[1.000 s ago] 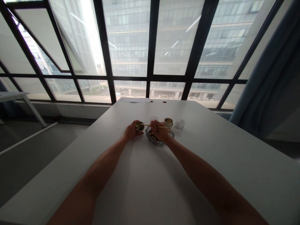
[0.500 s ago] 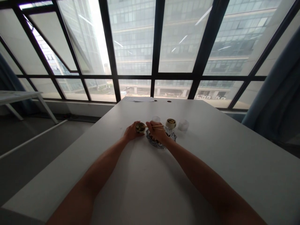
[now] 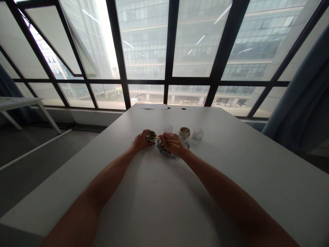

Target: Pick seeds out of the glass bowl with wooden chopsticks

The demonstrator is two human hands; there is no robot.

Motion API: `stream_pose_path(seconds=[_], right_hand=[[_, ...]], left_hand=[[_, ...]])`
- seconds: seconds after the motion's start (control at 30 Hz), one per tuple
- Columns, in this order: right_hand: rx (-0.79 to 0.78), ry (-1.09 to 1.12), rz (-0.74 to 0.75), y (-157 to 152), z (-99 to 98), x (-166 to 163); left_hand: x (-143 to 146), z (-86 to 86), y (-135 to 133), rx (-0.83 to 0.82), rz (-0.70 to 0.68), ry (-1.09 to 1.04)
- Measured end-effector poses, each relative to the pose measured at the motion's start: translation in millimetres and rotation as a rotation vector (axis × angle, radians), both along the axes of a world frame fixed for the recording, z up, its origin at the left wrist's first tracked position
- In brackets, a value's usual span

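Note:
My left hand is wrapped round a small cup on the white table. My right hand is closed on a pair of chopsticks, and their tips reach left to the cup's rim. Under the right hand sits a clear glass bowl with small dark and pale pieces in it, mostly hidden by the hand. Both hands are far out in front of me at arm's length.
Behind the bowl stand a clear cup, a small cup with contents and a frosted cup. Paper lies at the table's far edge by the window. Another table stands at left, a blue curtain at right.
My right hand has drawn left toward the cup, bringing the chopstick tips to its rim. The left hand has kept its hold. The view has shifted slightly.

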State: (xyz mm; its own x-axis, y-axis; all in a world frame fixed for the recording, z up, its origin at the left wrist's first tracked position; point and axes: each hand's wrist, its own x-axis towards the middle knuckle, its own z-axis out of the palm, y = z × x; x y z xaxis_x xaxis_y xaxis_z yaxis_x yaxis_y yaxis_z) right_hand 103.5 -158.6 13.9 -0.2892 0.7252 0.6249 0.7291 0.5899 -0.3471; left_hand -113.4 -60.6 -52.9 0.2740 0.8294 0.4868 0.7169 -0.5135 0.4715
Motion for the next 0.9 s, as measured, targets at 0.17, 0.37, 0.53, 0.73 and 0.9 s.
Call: stream_pose_path(seconds=[0.17,0.37,0.53,0.73,0.9], right_hand=[[0.033,0.19,-0.036,0.3,15.3,17.4],[-0.155,0.554,-0.014,5.5,30.1,61.5],[-0.305,0.498,0.028,6.4,27.0,76.1],[-0.365,0.453,0.056,11.2,19.8,76.7],[-0.413,0.464,0.068,11.4,18.1,75.0]], left_hand=[[-2.1,-3.1,-0.8,0.006,0.03,0.02],[-2.7,-5.3,-0.8,0.006,0.088,0.042],[-3.4,-4.7,-0.6,-0.005,0.118,0.047],[-4.0,-4.0,-1.1,-0.025,0.131,0.045],[-3.8,-4.7,-0.5,-0.037,0.145,0.046]])
